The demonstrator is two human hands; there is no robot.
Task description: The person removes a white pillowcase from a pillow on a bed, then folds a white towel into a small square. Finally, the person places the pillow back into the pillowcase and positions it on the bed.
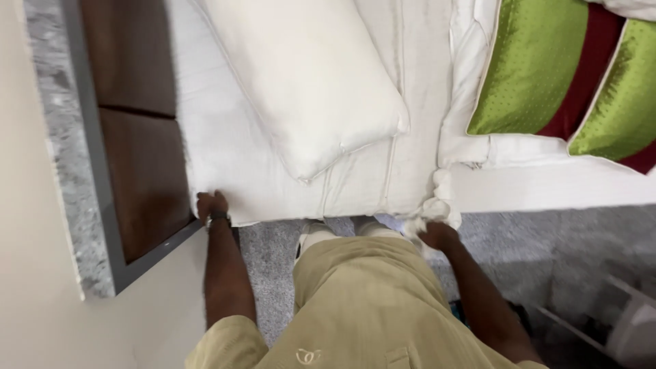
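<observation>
A bed with a white sheet [225,150] fills the upper middle of the head view. My left hand [210,203] presses on the sheet's corner right by the brown headboard [140,171], fingers curled into the fabric. My right hand [439,234] is closed on a bunched fold of white bedding [441,198] at the mattress edge. A white pillow [307,82] lies on the sheet between and above my hands. My arms reach out over my khaki clothing [355,301].
Two green cushions with dark red trim [540,68] lie on the folded white duvet [547,178] at upper right. Grey carpet [547,246] runs below the bed. A cream wall [34,273] and grey frame [102,205] stand left. A pale object [629,328] sits at lower right.
</observation>
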